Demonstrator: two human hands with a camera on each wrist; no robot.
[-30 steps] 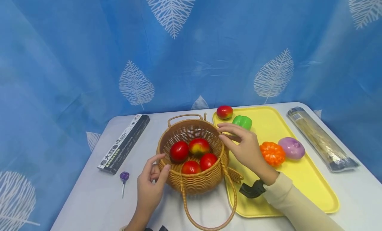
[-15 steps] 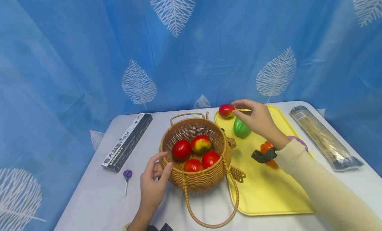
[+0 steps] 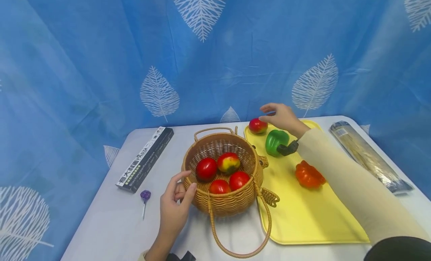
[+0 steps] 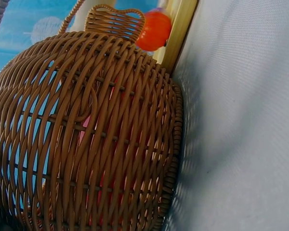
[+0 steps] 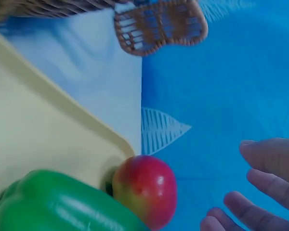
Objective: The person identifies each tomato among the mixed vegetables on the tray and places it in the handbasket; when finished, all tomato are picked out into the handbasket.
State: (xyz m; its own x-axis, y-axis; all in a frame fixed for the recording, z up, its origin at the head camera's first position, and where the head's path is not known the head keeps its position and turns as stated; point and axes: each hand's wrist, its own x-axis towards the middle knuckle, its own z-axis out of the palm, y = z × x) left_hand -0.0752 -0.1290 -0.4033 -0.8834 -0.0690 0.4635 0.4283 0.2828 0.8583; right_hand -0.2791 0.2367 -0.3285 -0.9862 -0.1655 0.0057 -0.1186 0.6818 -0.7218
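Observation:
A round wicker basket stands with its right side by the yellow tray, with several red and red-yellow toy fruits inside. My left hand holds its left rim, thumb and index finger at the edge. In the left wrist view, only the wicker wall shows; the hand is out of sight. At the tray's far left corner lies a red-yellow toy mango. My right hand hovers just beside and above it, fingers spread and apart from it in the right wrist view. A green bell pepper lies nearer.
The yellow tray also bears an orange toy pumpkin, partly behind the right sleeve. A packet of noodles lies on the right. To the left are a pasta box and a purple lollipop. The basket handle hangs toward the front.
My right hand has left the basket's right rim and moved away and to the right, over to the toy mango. The left hand stays at the rim. The sleeve now hides the purple vegetable.

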